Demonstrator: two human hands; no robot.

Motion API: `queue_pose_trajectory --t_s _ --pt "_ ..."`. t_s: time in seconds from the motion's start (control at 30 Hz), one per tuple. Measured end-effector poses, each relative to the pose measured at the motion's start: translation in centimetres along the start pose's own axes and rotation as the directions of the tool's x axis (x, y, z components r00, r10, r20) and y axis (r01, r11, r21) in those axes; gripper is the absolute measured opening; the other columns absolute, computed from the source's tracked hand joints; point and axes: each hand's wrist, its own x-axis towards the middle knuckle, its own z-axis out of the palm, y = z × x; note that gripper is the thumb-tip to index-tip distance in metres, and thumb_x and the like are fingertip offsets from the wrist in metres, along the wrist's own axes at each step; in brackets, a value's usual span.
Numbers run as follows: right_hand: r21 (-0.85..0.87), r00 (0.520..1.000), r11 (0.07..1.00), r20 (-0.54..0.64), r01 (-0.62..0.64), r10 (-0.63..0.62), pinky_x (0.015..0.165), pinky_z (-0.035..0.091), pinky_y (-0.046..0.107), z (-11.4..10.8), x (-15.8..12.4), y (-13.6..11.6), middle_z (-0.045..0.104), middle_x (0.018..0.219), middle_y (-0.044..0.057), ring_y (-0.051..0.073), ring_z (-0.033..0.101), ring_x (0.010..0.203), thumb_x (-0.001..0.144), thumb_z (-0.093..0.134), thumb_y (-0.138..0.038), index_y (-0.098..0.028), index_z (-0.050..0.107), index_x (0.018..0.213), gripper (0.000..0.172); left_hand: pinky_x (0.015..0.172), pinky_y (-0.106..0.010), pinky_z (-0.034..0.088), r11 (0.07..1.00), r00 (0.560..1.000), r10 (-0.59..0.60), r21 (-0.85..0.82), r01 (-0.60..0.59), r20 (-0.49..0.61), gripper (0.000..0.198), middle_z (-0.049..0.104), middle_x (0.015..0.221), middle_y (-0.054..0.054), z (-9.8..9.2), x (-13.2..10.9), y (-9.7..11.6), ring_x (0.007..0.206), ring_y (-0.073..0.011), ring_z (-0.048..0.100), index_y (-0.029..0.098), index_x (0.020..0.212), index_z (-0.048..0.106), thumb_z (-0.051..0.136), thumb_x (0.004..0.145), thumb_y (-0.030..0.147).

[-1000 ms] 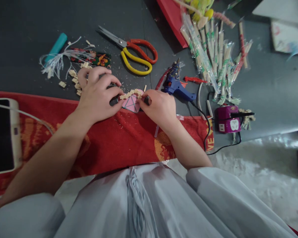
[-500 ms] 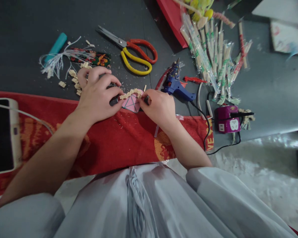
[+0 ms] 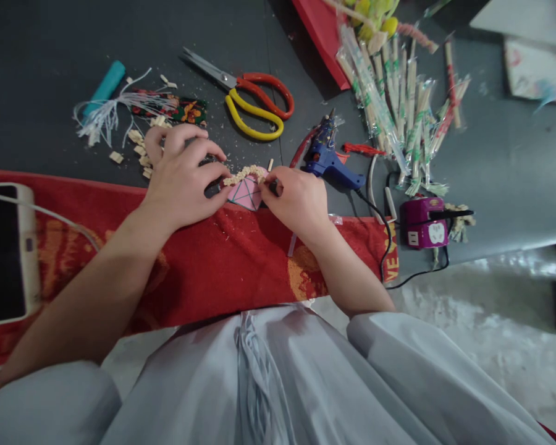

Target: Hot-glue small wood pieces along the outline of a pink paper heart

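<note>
A small pink card (image 3: 245, 196) with dark criss-cross lines lies at the red towel's far edge, between my two hands. Along its top runs a curved, knobbly cream strip (image 3: 244, 173) that looks braided. My left hand (image 3: 185, 176) reaches over from the left, thumb and index fingertip at the card's left end, other fingers bent and spread. On the right side, my right hand (image 3: 299, 194) pinches the card's edge near the strip's end; its fingertips partly hide what they hold. A short pale stick (image 3: 270, 165) lies just beyond the card.
Scissors (image 3: 254, 105) lie open-bladed beyond my hands. To the right are a blue glue gun (image 3: 328, 157), a purple plug adapter (image 3: 425, 222) and several wrapped stick bundles (image 3: 398, 93). Pale chips (image 3: 141, 148) and white threads (image 3: 104, 114) are left; a phone (image 3: 4, 253) rests on the towel (image 3: 231, 266).
Almost nothing differs. The fingers of my right hand have shifted very slightly at the card's right edge; my left hand stays in place.
</note>
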Motion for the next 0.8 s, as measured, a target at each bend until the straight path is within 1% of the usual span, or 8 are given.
queue_pose_trajectory --t_s 0.07,0.2,0.33,0.5,0.57,0.67,0.8 --pt "0.004 1.0 1.0 0.002 0.004 -0.004 0.063 0.032 0.03 0.0 0.0 0.0 0.075 0.091 0.006 0.018 0.064 0.08 0.094 0.056 -0.03 -0.019 0.073 0.099 0.021 0.113 -0.057 0.036 1.0 1.0 0.005 0.011 -0.005 -0.016 0.032 0.067 0.116 -0.002 0.2 -0.1 -0.1 0.132 -0.0326 0.045 0.022 0.09 0.073 0.054 0.096 0.048" --pt "0.007 1.0 1.0 -0.013 0.028 -0.028 0.063 0.032 0.03 0.1 0.0 0.1 0.075 0.091 0.005 0.017 0.064 0.081 0.094 0.056 -0.029 -0.02 0.074 0.099 0.02 0.116 -0.053 0.034 1.0 0.999 -0.026 0.008 0.025 0.04 0.026 0.066 0.12 0.0 0.0 -0.1 -0.1 0.136 -0.0299 0.042 0.027 0.093 0.072 0.055 0.096 0.046" --pt "-0.008 0.999 0.999 -0.027 0.042 -0.042 0.063 0.032 0.03 0.3 0.0 0.3 0.075 0.091 0.005 0.018 0.064 0.082 0.094 0.055 -0.028 -0.02 0.074 0.101 0.022 0.115 -0.056 0.032 1.0 1.0 -0.015 -0.021 0.015 0.008 0.027 0.065 0.117 -0.001 0.1 -0.1 -0.1 0.135 -0.0315 0.041 0.025 0.091 0.07 0.056 0.096 0.047" --pt "-0.009 0.998 0.999 -0.037 0.048 -0.049 0.063 0.032 0.03 0.2 0.0 0.5 0.076 0.091 0.005 0.019 0.065 0.082 0.093 0.054 -0.026 -0.02 0.075 0.103 0.024 0.115 -0.055 0.033 1.0 1.0 -0.002 -0.03 0.002 0.002 0.029 0.064 0.117 -0.002 0.3 -0.1 -0.3 0.134 -0.0317 0.041 0.024 0.092 0.071 0.054 0.096 0.047" --pt "-0.004 0.998 0.999 -0.034 0.051 -0.051 0.063 0.032 0.03 0.1 0.0 0.5 0.076 0.092 0.005 0.019 0.065 0.083 0.093 0.053 -0.025 -0.02 0.075 0.104 0.025 0.115 -0.054 0.034 1.0 1.0 -0.006 -0.018 0.006 0.016 0.029 0.065 0.117 -0.001 0.3 -0.1 -0.3 0.135 -0.0316 0.041 0.025 0.092 0.071 0.054 0.096 0.048" --pt "-0.001 0.998 0.999 -0.035 0.048 -0.048 0.063 0.032 0.03 0.1 0.0 0.4 0.076 0.092 0.005 0.019 0.066 0.083 0.092 0.054 -0.024 -0.02 0.075 0.104 0.025 0.115 -0.057 0.034 0.999 0.999 -0.026 -0.029 0.027 0.031 0.031 0.065 0.117 -0.002 -0.1 0.1 0.0 0.135 -0.033 0.041 0.023 0.091 0.072 0.054 0.096 0.048" --pt "-0.004 0.998 0.999 -0.039 0.046 -0.046 0.063 0.031 0.03 0.2 0.0 0.4 0.077 0.093 0.005 0.018 0.066 0.083 0.092 0.054 -0.024 -0.02 0.076 0.104 0.025 0.121 -0.054 0.03 0.993 0.989 -0.087 -0.066 0.095 0.117 0.027 0.065 0.122 -0.001 -0.8 0.3 0.5 0.139 -0.0312 0.039 0.028 0.092 0.072 0.053 0.097 0.046"
